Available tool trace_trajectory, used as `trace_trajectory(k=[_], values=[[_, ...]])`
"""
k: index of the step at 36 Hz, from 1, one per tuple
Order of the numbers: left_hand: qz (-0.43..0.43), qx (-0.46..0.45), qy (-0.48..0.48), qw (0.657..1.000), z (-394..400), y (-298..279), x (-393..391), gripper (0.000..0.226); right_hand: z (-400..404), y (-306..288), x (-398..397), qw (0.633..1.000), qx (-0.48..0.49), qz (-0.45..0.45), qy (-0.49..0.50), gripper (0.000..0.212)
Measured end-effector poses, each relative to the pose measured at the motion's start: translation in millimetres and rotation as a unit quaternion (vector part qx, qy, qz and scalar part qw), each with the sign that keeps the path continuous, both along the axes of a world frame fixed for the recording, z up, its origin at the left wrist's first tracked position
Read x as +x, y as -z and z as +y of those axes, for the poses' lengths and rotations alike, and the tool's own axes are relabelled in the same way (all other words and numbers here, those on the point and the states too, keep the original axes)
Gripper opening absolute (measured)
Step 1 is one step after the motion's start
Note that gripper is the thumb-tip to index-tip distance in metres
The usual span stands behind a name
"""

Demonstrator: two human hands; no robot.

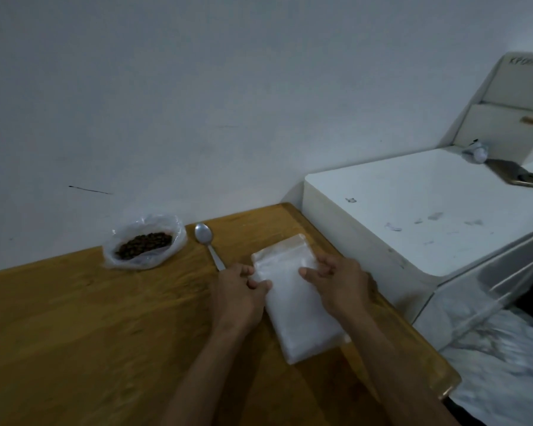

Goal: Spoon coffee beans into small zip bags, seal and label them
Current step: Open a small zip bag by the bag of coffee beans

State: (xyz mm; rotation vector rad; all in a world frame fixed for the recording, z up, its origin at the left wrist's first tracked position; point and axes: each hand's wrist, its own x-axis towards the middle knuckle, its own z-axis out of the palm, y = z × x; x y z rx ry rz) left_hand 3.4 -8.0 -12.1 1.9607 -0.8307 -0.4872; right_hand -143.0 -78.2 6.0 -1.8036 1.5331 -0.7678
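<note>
Item: stack of small zip bags (293,298) — flat, translucent white plastic, slick-looking, lying on the wooden bench (74,333) near its right edge. My left hand (239,295) pinches the stack's left edge between thumb and curled fingers (260,285); my right hand (340,285) rests on the right side, fingers loosely spread and pressing down on the top sheet. No bag is yet separated, as far as I can judge.

Item: coffee beans (143,244) — dark, small, heaped in a crinkled clear plastic bag (145,241) rolled open, well to the left by the wall.

Item: metal spoon (206,242) — dull grey, oval bowl up, handle running towards my left hand, between beans and stack.

Risks: thin film clings, so two bags may lift as one; the stack could slide off the near bench edge if pushed right (it sits close). The bean bag is soft-walled — a careless scoop could tip it and scatter beans. No labels or pen visible.
</note>
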Motion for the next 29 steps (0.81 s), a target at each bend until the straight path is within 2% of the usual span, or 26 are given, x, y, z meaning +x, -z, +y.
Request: trace_trajectory(k=[3,5,7,11,16,20,25,29], values=[[-0.023,0.009,-0.002,1.0,2,0,-2,0.041,4,6,4,0.998,-0.048,0.035,-0.007,0.034],[-0.031,0.013,0.004,0.999,4,0,-4,0.034,5,11,7,0.998,-0.061,0.023,-0.001,0.039],[-0.041,0.02,0.01,0.999,6,0,-5,0.03,7,14,8,0.995,-0.082,0.056,0.005,0.046],[-0.051,0.028,0.018,0.998,8,-1,-6,0.047,9,17,9,0.994,-0.084,0.062,0.01,0.038],[-0.047,0.024,0.024,0.998,13,-3,-9,0.049,9,21,9,0.996,-0.059,0.067,-0.015,0.058],[-0.028,-0.009,0.018,0.999,14,-4,-10,0.047,9,25,7,0.998,-0.033,0.048,-0.023,0.064],[0.027,-0.074,0.005,0.997,18,-10,-14,0.047,7,24,6,0.998,-0.046,0.047,-0.018,0.07],[0.068,-0.085,0.02,0.994,20,-19,-15,0.031,9,11,5,0.997,-0.053,0.048,-0.014,0.083]])
